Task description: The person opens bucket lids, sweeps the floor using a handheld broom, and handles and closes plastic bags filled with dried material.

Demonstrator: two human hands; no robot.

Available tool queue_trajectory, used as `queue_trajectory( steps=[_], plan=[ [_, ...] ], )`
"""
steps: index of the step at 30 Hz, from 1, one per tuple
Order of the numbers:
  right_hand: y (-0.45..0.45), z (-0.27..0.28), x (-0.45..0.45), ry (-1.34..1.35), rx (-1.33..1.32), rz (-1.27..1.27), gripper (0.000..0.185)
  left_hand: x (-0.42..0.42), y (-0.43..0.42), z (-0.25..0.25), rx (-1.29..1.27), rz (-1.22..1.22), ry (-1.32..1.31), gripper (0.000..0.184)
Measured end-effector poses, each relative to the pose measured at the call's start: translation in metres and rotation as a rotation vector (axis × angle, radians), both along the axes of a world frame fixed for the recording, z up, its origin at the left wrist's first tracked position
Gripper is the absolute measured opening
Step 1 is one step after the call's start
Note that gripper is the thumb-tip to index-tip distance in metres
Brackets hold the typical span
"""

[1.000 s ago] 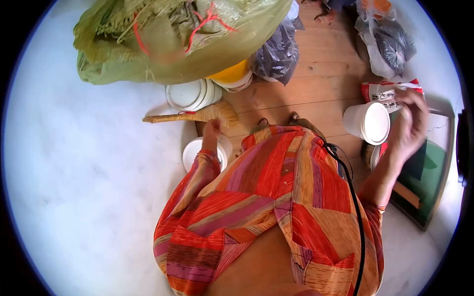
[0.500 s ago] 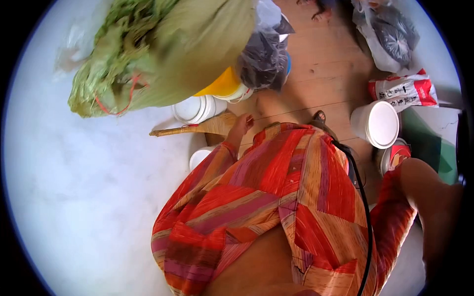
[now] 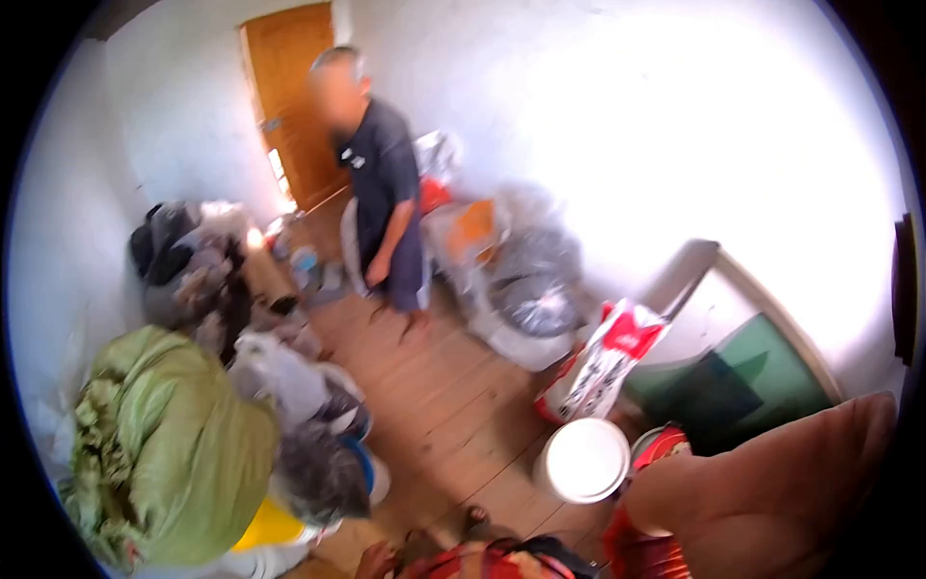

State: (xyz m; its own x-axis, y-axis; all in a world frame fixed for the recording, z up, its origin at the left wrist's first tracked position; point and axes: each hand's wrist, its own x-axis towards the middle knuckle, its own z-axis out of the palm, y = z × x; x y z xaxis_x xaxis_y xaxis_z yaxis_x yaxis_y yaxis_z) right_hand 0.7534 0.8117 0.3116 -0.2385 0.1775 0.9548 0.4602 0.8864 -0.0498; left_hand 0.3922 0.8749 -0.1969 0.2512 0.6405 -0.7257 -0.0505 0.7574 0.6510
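Observation:
My left hand [image 3: 376,560] shows only in part at the bottom edge, beside my red patterned clothing [image 3: 473,562]. Nothing can be made out in it, and its fingers are too small and cut off to read. Large and close to the camera on the right is my raised right hand and forearm [image 3: 772,492], its fingers out of sight. Just left of that arm stand a white lidded bucket [image 3: 585,459] and a red tin [image 3: 664,444]. A red and white printed sack [image 3: 608,362] leans behind the bucket.
Another person [image 3: 386,193] in a dark shirt stands near a wooden door [image 3: 294,106]. A green woven sack [image 3: 183,434] and dark plastic bags [image 3: 323,468] crowd the left. Clear bags [image 3: 531,289] and a green and white panel [image 3: 733,376] line the right wall.
The view has tilted up from my clothing to the room, bringing the door and the other person into sight. My left hand now sits at the bottom edge; my right arm stays raised.

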Motion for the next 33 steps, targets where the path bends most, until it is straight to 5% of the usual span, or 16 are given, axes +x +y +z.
queue_trajectory(
  steps=[6,8,13,17,22,27,29,33],
  plan=[
    [0.003,0.054,0.038,-0.04,0.039,0.031,0.013,-0.042,-0.105,0.091,0.076,0.069,0.053,0.021],
    [-0.025,0.044,0.006,-0.079,0.094,0.051,0.013,-0.076,-0.139,0.051,-0.057,0.192,0.118,0.025],
    [-0.015,0.06,0.009,-0.047,0.123,0.077,0.014,-0.055,-0.127,0.077,-0.172,0.331,0.216,0.031],
    [0.001,0.06,-0.007,0.015,-0.185,0.018,0.015,-0.033,-0.138,0.076,-0.11,0.354,0.128,0.012],
    [0.069,-0.011,-0.026,-0.015,-0.679,-0.134,0.02,-0.046,-0.151,0.05,-0.173,0.407,0.135,0.008],
    [0.124,-0.121,-0.071,-0.49,-1.069,0.081,0.021,-0.06,-0.145,0.034,-0.177,0.547,0.192,0.043],
    [0.137,-0.15,-0.092,-0.643,-1.168,0.316,0.022,-0.062,-0.126,0.054,-0.168,0.573,0.221,0.045],
    [0.17,-0.198,-0.111,-0.74,-1.288,0.361,0.027,-0.071,-0.078,0.05,-0.108,0.577,0.344,0.046]
  ],
)
